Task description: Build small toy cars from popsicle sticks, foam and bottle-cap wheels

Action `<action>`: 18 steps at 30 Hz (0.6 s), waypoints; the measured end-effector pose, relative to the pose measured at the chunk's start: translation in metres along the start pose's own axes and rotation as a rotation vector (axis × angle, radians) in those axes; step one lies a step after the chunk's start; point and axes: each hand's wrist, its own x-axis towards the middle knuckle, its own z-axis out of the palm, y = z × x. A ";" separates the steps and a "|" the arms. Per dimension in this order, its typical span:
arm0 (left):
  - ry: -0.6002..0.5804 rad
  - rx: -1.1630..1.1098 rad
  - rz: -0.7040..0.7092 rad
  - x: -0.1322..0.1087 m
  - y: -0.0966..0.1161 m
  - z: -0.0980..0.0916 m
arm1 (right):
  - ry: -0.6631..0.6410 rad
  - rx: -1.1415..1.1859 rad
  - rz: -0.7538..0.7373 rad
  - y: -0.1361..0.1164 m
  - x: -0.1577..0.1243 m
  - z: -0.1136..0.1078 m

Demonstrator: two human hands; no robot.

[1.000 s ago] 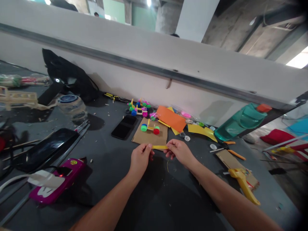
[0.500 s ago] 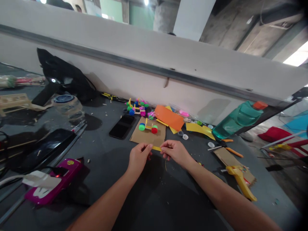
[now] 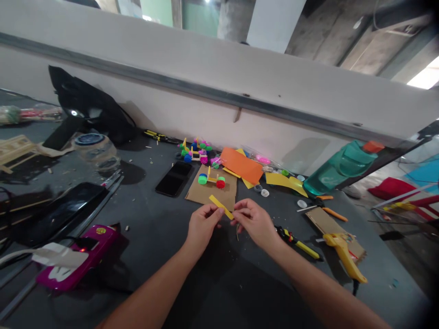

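Note:
A narrow yellow paper strip (image 3: 216, 201) slants in front of me, its far end free over the cardboard. My left hand (image 3: 205, 225) pinches it between thumb and fingers near its middle. At the strip's near end, my right hand (image 3: 255, 221) has its fingertips closed on it. Below the right fingers a thin strand shows; whether it is held I cannot tell. Just beyond my hands lies a piece of brown cardboard (image 3: 202, 197), and on it stands a small wheeled toy (image 3: 212, 179) with green, blue and red wheels.
A phone (image 3: 174, 179) lies left of the cardboard. Beyond are small coloured toys (image 3: 195, 153) and orange paper (image 3: 242, 165). To the right are a teal bottle (image 3: 338, 169), yellow-handled pliers (image 3: 307, 249) and a yellow glue gun (image 3: 345, 258). A magenta power strip (image 3: 78, 260) is at left.
The yellow strip has turned from level between my fingers to a slant, with its far end now sticking out past my left fingertips. My right forearm has shifted, uncovering the pliers.

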 end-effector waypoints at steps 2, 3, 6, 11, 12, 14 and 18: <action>0.047 -0.024 -0.007 0.001 0.001 -0.001 | 0.097 -0.389 -0.092 0.006 -0.015 -0.026; 0.068 -0.035 -0.010 0.001 0.002 -0.001 | 0.155 -0.607 -0.129 0.012 -0.025 -0.040; 0.085 -0.052 -0.026 0.000 0.005 0.001 | 0.182 -1.078 -0.030 0.039 -0.058 -0.078; 0.040 0.004 -0.031 -0.002 0.005 0.004 | 0.108 -1.283 0.126 0.079 -0.093 -0.098; 0.033 0.018 -0.023 -0.003 0.004 0.005 | 0.123 -1.294 0.134 0.082 -0.094 -0.097; 0.009 0.038 -0.005 -0.003 0.002 0.005 | 0.154 -1.307 0.144 0.083 -0.093 -0.093; -0.101 0.111 0.037 -0.004 -0.004 0.007 | 0.203 -1.291 0.059 0.064 -0.077 -0.086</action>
